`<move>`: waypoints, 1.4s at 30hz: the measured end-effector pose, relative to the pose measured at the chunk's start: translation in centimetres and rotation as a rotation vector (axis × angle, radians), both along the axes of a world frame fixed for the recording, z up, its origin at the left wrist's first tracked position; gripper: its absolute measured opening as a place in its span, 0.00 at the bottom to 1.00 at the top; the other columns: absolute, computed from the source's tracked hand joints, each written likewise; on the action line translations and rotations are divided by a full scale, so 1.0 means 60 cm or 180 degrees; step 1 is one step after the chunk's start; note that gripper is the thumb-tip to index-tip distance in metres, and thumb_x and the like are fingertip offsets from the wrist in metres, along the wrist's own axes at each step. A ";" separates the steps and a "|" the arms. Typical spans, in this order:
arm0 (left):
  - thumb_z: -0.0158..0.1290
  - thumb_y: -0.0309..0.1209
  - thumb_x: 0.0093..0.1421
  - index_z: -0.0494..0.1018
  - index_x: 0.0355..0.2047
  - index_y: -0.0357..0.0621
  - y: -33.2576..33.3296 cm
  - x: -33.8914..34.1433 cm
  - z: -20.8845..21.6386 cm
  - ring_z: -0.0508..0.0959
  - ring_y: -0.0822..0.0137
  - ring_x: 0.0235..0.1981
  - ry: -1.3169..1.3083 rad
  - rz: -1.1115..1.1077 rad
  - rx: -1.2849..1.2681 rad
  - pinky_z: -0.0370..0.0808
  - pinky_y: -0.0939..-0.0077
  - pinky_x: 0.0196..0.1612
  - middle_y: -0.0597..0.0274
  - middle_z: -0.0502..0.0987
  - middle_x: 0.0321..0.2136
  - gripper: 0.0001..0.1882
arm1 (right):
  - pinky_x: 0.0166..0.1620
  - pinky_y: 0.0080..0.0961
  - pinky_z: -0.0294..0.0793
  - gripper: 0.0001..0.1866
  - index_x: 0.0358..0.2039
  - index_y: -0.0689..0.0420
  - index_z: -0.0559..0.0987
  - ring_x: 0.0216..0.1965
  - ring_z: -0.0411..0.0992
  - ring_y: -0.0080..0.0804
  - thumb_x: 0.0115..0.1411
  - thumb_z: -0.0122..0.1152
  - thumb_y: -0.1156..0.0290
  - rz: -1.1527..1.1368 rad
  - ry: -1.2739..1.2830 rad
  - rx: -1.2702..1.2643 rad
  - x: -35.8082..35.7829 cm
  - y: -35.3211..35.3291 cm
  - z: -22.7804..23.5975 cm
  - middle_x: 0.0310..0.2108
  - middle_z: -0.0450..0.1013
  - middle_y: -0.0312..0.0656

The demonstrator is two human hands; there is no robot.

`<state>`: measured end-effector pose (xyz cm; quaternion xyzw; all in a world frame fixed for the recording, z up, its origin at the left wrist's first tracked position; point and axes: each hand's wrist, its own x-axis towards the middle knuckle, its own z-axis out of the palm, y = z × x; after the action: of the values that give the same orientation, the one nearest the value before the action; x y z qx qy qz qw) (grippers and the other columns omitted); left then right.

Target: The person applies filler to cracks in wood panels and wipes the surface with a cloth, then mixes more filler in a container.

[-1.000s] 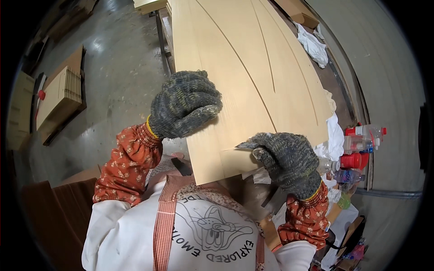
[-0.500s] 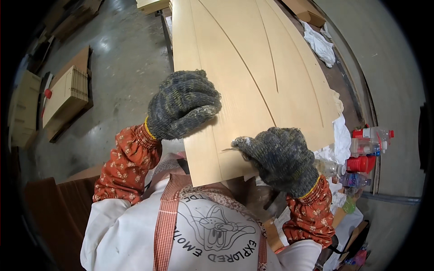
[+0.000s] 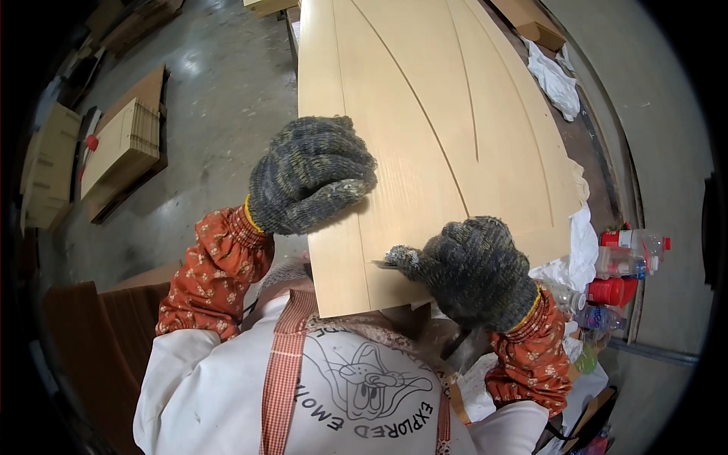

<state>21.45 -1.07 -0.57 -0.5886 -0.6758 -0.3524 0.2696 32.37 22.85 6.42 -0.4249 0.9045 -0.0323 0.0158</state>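
A pale wooden panel (image 3: 394, 174) with straight and curved grooves lies in front of me, its near end close to my body. My left hand (image 3: 312, 176), in a dark grey knitted glove, is closed in a fist at the panel's left edge; whatever its fingers may hold is hidden. In a matching glove, my right hand (image 3: 478, 269) is closed over the near right part of the panel. A thin metal blade (image 3: 384, 265) sticks out beside its thumb, close to the panel surface by a groove. The rest of that tool is covered by the glove.
Plastic bottles (image 3: 623, 262) and crumpled white paper (image 3: 582, 239) lie along the right side. An opened cardboard box (image 3: 531, 23) is at the far right. Stacked boards (image 3: 121, 155) stand on the floor at left, and brown cardboard (image 3: 106, 334) is near lower left.
The view has shifted slightly, so the panel and surroundings appear a little farther right. The blade at my right thumb has tilted and shows broader. Both hands stay closed in nearly the same places.
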 end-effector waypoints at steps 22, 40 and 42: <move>0.61 0.33 0.46 0.72 0.44 0.46 -0.020 -0.004 -0.013 0.77 0.51 0.43 0.0013 0.0020 -0.0146 0.70 0.46 0.49 0.55 0.78 0.38 0.23 | 0.25 0.30 0.72 0.23 0.45 0.50 0.77 0.21 0.73 0.37 0.45 0.63 0.66 0.0356 -0.1211 -0.0876 -0.055 0.016 -0.004 0.21 0.74 0.38; 0.64 0.29 0.44 0.74 0.38 0.46 -0.006 0.000 -0.002 0.78 0.55 0.37 -0.0111 0.0012 0.0025 0.75 0.54 0.44 0.58 0.78 0.35 0.19 | 0.24 0.33 0.72 0.12 0.40 0.55 0.75 0.20 0.73 0.41 0.57 0.57 0.65 -0.1803 -0.1240 -0.1592 0.077 -0.056 0.005 0.21 0.74 0.44; 0.64 0.29 0.44 0.74 0.39 0.46 -0.005 0.000 -0.006 0.78 0.55 0.37 0.0247 -0.0043 0.0143 0.75 0.54 0.43 0.57 0.78 0.35 0.19 | 0.23 0.34 0.72 0.13 0.41 0.59 0.73 0.20 0.73 0.42 0.58 0.56 0.67 -0.1631 -0.1077 -0.1448 0.079 -0.057 0.008 0.22 0.73 0.46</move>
<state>21.42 -1.39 -0.95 -0.6002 -0.6527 -0.3462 0.3063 37.13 19.44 6.89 -0.1662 0.9358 -0.3048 0.0616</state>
